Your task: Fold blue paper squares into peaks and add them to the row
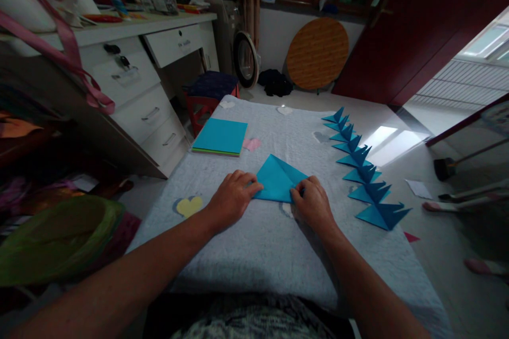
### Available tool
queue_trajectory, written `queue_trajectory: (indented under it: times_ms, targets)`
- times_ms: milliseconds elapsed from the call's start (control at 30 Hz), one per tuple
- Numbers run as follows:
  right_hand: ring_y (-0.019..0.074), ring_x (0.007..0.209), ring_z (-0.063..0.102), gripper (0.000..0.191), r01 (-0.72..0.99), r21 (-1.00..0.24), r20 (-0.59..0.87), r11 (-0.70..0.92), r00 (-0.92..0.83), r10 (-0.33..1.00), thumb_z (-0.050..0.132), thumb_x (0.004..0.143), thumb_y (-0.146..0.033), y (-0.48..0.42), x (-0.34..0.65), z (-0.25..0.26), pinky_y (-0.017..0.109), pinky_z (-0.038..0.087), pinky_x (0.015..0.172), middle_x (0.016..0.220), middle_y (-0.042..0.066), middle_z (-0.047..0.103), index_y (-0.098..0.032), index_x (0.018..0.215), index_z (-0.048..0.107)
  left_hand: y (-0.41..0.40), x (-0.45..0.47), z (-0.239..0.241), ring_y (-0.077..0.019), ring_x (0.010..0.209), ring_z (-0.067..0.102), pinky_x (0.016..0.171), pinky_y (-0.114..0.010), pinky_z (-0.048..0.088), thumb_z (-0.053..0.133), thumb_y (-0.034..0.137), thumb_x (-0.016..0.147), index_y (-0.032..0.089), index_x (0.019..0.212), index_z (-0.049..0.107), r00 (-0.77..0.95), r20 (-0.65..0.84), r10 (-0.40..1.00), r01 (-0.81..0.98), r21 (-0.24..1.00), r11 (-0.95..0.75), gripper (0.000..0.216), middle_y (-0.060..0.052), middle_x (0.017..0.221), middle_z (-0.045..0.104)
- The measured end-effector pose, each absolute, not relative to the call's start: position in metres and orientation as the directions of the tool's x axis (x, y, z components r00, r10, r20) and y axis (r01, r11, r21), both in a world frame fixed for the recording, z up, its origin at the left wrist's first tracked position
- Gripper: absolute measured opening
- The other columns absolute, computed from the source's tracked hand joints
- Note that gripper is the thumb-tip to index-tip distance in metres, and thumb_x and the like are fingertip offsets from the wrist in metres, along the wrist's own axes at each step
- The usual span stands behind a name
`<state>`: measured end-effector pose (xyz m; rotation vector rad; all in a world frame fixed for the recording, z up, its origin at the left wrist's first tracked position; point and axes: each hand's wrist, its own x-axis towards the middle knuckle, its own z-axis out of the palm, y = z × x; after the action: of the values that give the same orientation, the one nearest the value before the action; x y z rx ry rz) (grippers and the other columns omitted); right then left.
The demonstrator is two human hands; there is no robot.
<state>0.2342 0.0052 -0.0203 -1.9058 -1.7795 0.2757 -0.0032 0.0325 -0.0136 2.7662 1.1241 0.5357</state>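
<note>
A blue sheet of paper (277,178), folded into a triangle, lies on the grey cloth-covered table (278,243). My left hand (231,196) presses its fingers together on the paper's left corner. My right hand (314,202) pinches the paper's lower right corner. A stack of blue square paper (220,136) lies at the far left of the table. Along the right side runs a row of several folded blue paper pieces (361,169), overlapping one another.
A white desk with drawers (147,79) stands to the left, cluttered on top. A red stool (202,103) sits beyond the table's far left corner. A round wooden board (317,53) leans on the far wall. Heart patches (190,205) dot the cloth.
</note>
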Motion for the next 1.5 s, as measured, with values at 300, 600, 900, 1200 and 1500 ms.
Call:
queue_trajectory:
  times_ms: [300, 600, 900, 1200, 1500]
  targets:
    - [0.0199, 0.077, 0.053, 0.015, 0.874, -0.486, 0.212, 0.020, 0.095, 0.973, 0.050, 0.084, -0.020, 0.005, 0.237, -0.021, 0.033, 0.040, 0.073, 0.080, 0.004, 0.051, -0.022, 0.068, 0.051, 0.028, 0.004, -0.017, -0.0236, 0.102, 0.059, 0.087, -0.040, 0.050, 0.053, 0.012, 0.095, 0.015, 0.120, 0.063, 0.817, 0.265, 0.512, 0.492, 0.143, -0.859, 0.027, -0.010, 0.118, 0.068]
    - [0.0199, 0.077, 0.054, 0.017, 0.887, -0.461, 0.199, 0.010, 0.092, 0.976, 0.050, 0.085, -0.021, 0.008, 0.239, -0.023, 0.032, 0.041, 0.073, 0.081, 0.005, 0.053, -0.022, 0.068, 0.052, 0.030, 0.005, -0.021, -0.0226, 0.097, 0.063, 0.085, -0.037, 0.055, 0.054, 0.016, 0.096, 0.016, 0.114, 0.066, 0.781, 0.308, 0.544, 0.517, 0.170, -0.839, 0.022, -0.009, 0.111, 0.070]
    - [0.0196, 0.077, 0.055, 0.017, 0.893, -0.451, 0.189, 0.018, 0.076, 0.979, 0.051, 0.085, -0.020, 0.009, 0.241, -0.024, 0.032, 0.041, 0.074, 0.081, 0.005, 0.053, -0.021, 0.068, 0.054, 0.030, 0.005, -0.022, -0.0208, 0.095, 0.062, 0.082, -0.035, 0.054, 0.053, 0.018, 0.097, 0.019, 0.114, 0.067, 0.771, 0.322, 0.549, 0.525, 0.167, -0.835, 0.022, -0.008, 0.109, 0.068]
    - [0.0192, 0.076, 0.055, 0.018, 0.873, -0.488, 0.188, 0.014, 0.089, 0.978, 0.052, 0.084, -0.020, 0.008, 0.241, -0.022, 0.032, 0.041, 0.073, 0.079, 0.004, 0.052, -0.021, 0.066, 0.052, 0.031, 0.004, -0.025, -0.0209, 0.094, 0.060, 0.081, -0.035, 0.052, 0.052, 0.019, 0.098, 0.020, 0.113, 0.067, 0.782, 0.317, 0.537, 0.527, 0.122, -0.841, 0.022, -0.008, 0.109, 0.066]
    - [0.0187, 0.077, 0.056, 0.018, 0.839, -0.544, 0.156, 0.021, 0.076, 0.985, 0.057, 0.081, -0.020, 0.005, 0.241, -0.018, 0.032, 0.040, 0.074, 0.080, 0.003, 0.054, -0.021, 0.064, 0.052, 0.029, 0.003, -0.021, -0.0220, 0.096, 0.060, 0.081, -0.036, 0.053, 0.052, 0.018, 0.097, 0.020, 0.111, 0.067, 0.792, 0.316, 0.522, 0.520, 0.100, -0.848, 0.021, -0.009, 0.109, 0.066]
